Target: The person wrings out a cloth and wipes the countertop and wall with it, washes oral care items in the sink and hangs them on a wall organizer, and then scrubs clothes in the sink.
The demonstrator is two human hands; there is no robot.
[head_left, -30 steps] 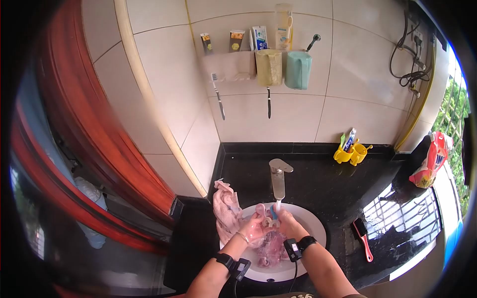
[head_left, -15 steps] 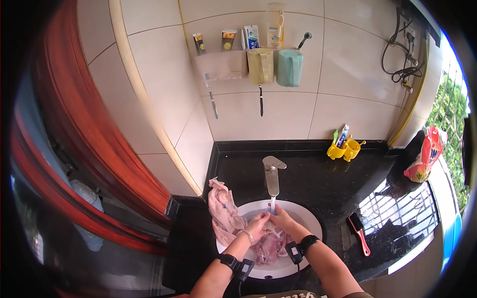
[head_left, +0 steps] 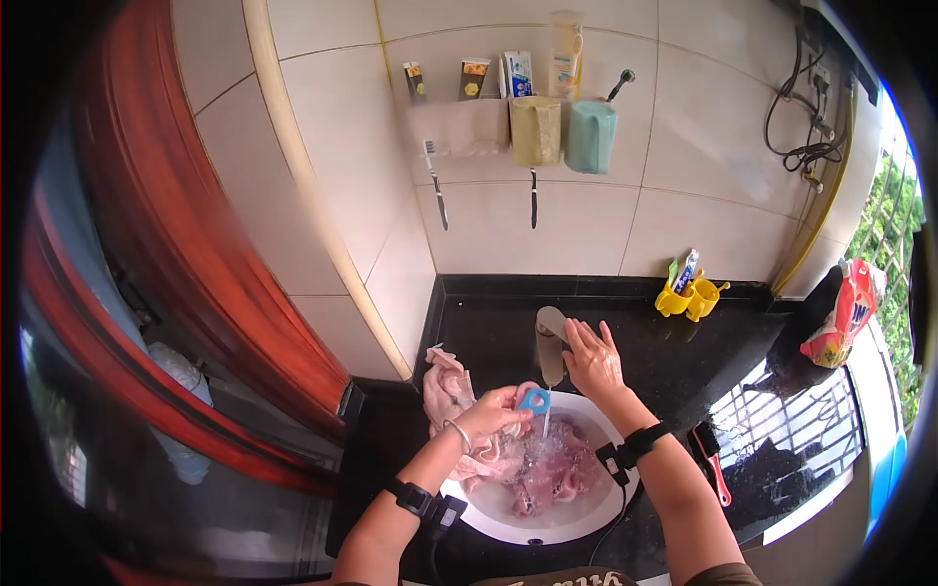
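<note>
My left hand [head_left: 496, 410] is closed on a small blue object [head_left: 534, 400] with a round hole, beside the running water stream. My right hand [head_left: 594, 359] is raised with fingers spread, its fingertips at the handle of the metal faucet [head_left: 550, 352]. Below, the white sink basin [head_left: 625, 488] holds water and a soaked pink cloth [head_left: 557, 474]. A lighter pink cloth [head_left: 447, 391] hangs over the basin's left rim, partly in the water.
A red-handled brush [head_left: 713, 464] lies right of the basin. Yellow cups [head_left: 689, 299] stand near the wall, and a red-and-white bag [head_left: 845, 313] is at the far right. Wall cups [head_left: 590, 139] and toothbrushes [head_left: 533, 199] hang above.
My right hand has moved up from the basin to the faucet handle. My left hand has shifted slightly up, and the blue object now shows clearly. The whole view has shifted slightly.
</note>
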